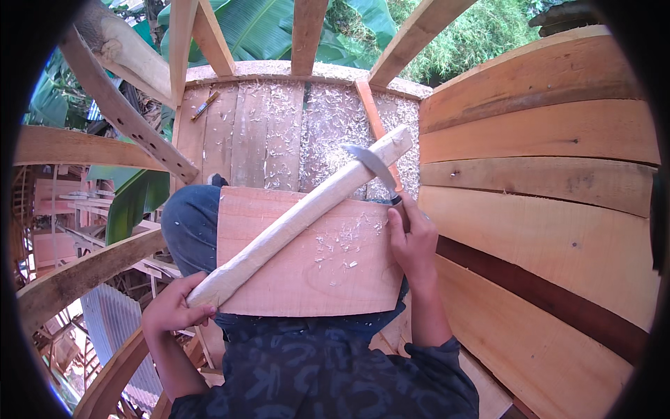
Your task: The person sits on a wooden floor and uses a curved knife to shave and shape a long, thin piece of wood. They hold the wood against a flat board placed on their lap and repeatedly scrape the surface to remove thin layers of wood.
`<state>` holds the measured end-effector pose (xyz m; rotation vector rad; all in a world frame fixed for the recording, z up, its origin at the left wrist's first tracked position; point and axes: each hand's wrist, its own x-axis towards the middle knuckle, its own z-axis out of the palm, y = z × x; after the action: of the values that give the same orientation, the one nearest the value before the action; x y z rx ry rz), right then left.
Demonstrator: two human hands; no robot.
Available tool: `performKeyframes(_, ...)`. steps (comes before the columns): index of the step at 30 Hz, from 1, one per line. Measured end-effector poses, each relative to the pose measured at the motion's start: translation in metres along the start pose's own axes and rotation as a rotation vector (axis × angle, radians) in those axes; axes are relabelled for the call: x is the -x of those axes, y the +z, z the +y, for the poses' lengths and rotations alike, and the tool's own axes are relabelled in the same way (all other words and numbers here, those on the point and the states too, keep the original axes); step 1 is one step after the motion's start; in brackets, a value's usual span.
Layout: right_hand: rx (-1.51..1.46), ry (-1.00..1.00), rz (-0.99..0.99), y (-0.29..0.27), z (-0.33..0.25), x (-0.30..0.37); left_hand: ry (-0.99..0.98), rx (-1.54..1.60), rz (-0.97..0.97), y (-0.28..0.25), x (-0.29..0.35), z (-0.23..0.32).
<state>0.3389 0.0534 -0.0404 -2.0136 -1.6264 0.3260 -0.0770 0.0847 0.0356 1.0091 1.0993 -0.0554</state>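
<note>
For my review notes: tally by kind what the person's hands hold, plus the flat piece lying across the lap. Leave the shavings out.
Pale wooden stick, in the left hand: 1
Curved-blade knife, in the right hand: 1
Flat wooden board, across the lap: 1
Total: 3

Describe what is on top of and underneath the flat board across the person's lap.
Loose shavings lie on the board; the pale stick crosses over it diagonally, contact unclear. Blue trousers show beyond its left edge; whatever it covers directly underneath is hidden.
</note>
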Motion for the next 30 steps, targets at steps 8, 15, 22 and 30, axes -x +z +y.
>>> performKeyframes(8, -0.032, 0.150, 0.032, -0.005, -0.013, -0.018, 0.011, 0.058, -0.004, -0.001, -0.004, -0.002)
performKeyframes(15, -0.071, -0.024, -0.035, -0.003, -0.013, -0.013, -0.024, 0.087, -0.016, 0.001, -0.006, -0.001)
performKeyframes(22, 0.051, 0.130, -0.091, -0.011, -0.002, -0.009, -0.006, 0.063, -0.040, -0.005, -0.009, -0.005)
performKeyframes(30, -0.034, 0.474, 0.229, -0.036, 0.037, -0.004, 0.143, -0.245, 0.078, 0.002, 0.001, -0.002)
